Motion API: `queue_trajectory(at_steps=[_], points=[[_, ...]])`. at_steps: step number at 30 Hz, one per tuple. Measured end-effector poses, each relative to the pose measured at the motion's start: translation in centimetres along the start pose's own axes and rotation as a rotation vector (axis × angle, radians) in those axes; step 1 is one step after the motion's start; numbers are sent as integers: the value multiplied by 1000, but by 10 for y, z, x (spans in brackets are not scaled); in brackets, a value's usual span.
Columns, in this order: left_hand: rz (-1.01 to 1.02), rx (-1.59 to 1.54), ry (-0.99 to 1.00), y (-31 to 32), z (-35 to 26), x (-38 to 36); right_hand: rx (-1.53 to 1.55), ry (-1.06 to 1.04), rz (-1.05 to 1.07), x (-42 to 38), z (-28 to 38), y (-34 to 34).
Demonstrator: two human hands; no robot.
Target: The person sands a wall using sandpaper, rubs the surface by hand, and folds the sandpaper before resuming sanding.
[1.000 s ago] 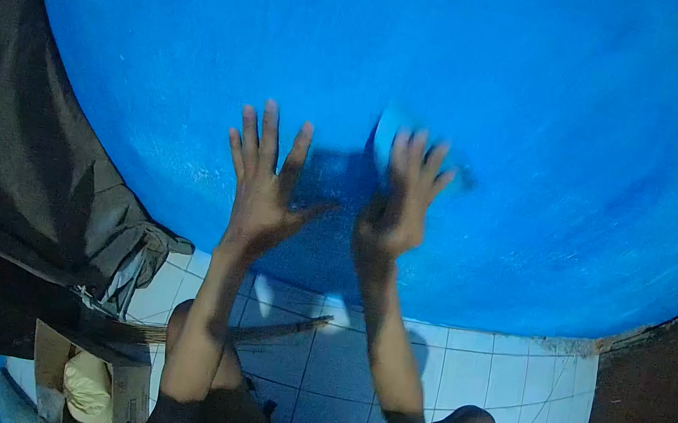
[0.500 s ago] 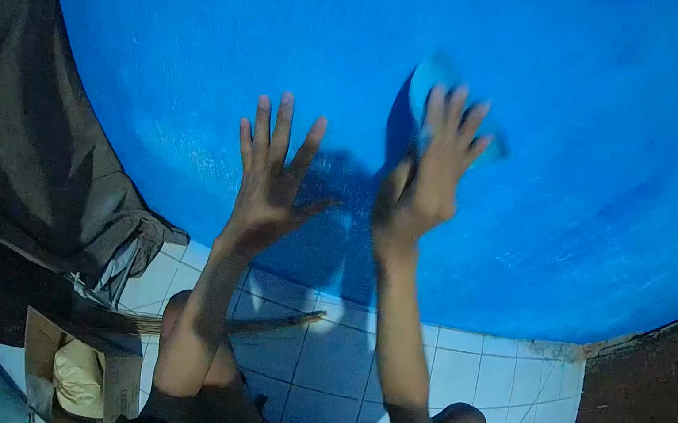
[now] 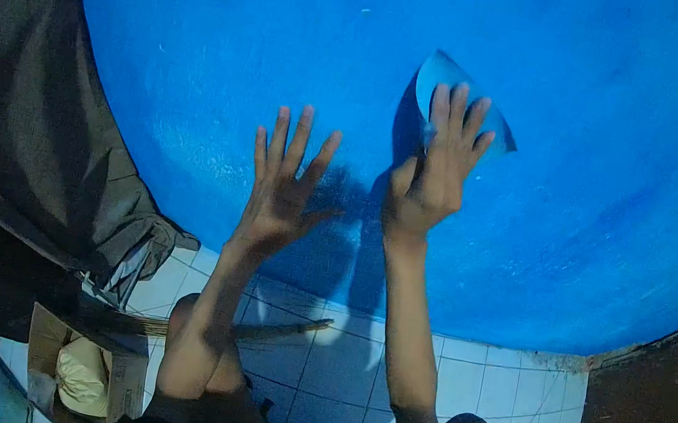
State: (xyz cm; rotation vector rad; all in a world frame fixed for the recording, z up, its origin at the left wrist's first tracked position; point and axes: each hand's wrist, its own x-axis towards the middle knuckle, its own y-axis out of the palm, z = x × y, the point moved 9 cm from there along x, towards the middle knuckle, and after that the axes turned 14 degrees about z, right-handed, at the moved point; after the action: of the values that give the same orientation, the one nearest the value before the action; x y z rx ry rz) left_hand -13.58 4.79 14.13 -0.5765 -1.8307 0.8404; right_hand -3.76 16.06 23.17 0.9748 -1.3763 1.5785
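My left hand (image 3: 284, 189) lies flat with fingers spread on the blue wall (image 3: 605, 122), holding nothing. To its right, my right hand (image 3: 438, 170) presses a thin sheet of sandpaper (image 3: 429, 83) to the same wall. The fingers lie over the sheet, and the thumb is bent in at its lower side. The sheet's visible face is pale blue-grey; its upper left edge stands off the wall and casts a shadow, and its right corner looks dark. The part under the palm is hidden.
Dark cloth (image 3: 44, 99) hangs at the left. Below it, a cardboard box (image 3: 126, 386) holds a pale yellow bundle (image 3: 83, 375). A stick-like bundle (image 3: 283, 330) lies on the white tiled floor (image 3: 455, 374). A brown panel (image 3: 647, 406) stands at right.
The view has shifted slightly, so the wall and the left hand sit a little lower and further right. The right hand and sheet, blurred before, are now sharp.
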Motion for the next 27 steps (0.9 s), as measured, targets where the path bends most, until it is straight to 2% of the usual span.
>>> queue_trajectory(at_steps=[2,4,5,6,9,13,14,16,18,20,23,25,27], points=[[-15,-19,11,1,0,-1,-19,-25,-14,-8,2,-4],[-52,-23,28,-2,0,0,5,64,113,-64,-9,19],[-70,-28,50,-1,1,0,-77,65,150,-104,-18,36],[-87,-33,65,-5,2,0,-156,66,194,-109,-11,42],[-120,-16,72,-10,4,1,-71,27,134,-99,-19,31],[-119,20,73,-10,-1,3,-29,-87,-1,0,-3,-8],[-134,60,60,-11,0,3,-39,-71,9,-9,-5,-6],[-145,95,63,-8,-2,2,-103,-41,158,-25,-12,17],[-164,112,63,-8,-1,-1,-42,-45,126,-77,-22,30],[-156,109,60,-10,0,0,-161,-49,172,-107,-25,41],[-146,90,60,-6,0,-3,-275,-97,137,-64,-15,32],[-152,100,64,-9,-1,-2,-131,-117,147,-6,-4,5],[-150,94,63,-6,0,-1,-79,-117,131,11,-3,-1]])
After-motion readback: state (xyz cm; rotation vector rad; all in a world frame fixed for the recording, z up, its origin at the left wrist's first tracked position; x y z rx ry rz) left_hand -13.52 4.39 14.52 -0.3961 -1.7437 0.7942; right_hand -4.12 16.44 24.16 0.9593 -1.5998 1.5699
